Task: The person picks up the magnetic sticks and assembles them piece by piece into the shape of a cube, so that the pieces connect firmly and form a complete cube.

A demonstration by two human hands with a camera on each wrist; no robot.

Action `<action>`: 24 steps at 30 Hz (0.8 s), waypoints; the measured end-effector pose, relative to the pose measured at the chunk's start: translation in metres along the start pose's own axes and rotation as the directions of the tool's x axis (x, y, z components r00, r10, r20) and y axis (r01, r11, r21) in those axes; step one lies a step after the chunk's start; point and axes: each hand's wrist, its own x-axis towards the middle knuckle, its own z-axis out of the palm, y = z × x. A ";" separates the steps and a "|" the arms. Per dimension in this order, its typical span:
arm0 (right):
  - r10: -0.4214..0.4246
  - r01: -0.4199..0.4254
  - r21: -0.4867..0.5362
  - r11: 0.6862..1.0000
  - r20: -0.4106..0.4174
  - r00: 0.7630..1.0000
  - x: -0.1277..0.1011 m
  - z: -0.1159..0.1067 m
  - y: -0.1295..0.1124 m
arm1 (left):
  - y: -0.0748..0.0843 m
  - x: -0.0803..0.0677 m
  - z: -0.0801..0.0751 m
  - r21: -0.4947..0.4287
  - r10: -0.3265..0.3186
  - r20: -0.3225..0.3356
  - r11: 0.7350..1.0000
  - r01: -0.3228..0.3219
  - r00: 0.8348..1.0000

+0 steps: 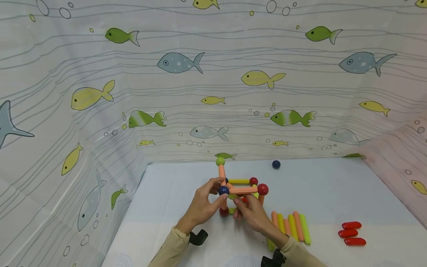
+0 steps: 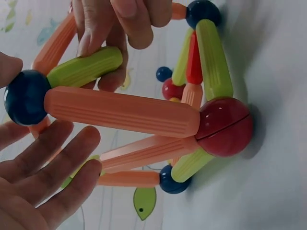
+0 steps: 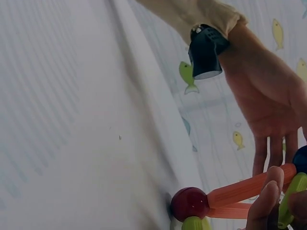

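Observation:
A frame of ribbed sticks and balls stands on the table, its red ball (image 2: 224,127) at a lower corner. My left hand (image 1: 202,203) pinches the blue ball (image 1: 224,190) at an upper corner between thumb and fingers. My right hand (image 1: 252,214) holds a short light-green stick (image 2: 86,66), its inner end against that blue ball. An orange stick (image 2: 122,112) runs from the blue ball down to the red one. Above my left hand an orange stick rises to a light-green ball (image 1: 220,161).
Right of the frame lies a row of orange, yellow and green sticks (image 1: 298,226). Several curved red pieces (image 1: 348,233) lie farther right. A loose blue ball (image 1: 276,164) sits near the table's back edge. A fish-patterned sheet (image 1: 253,48) surrounds the table.

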 end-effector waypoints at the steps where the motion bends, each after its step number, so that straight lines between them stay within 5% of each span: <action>1: 0.001 -0.001 0.007 1.000 -0.001 1.000 0.000 0.000 0.000 | 0.000 0.000 0.000 -0.005 0.001 -0.002 1.000 -0.001 1.000; 24: -0.008 0.006 0.051 0.999 0.049 0.999 0.003 -0.002 -0.001 | 0.000 -0.001 0.000 -0.199 -0.157 0.021 0.967 0.158 0.987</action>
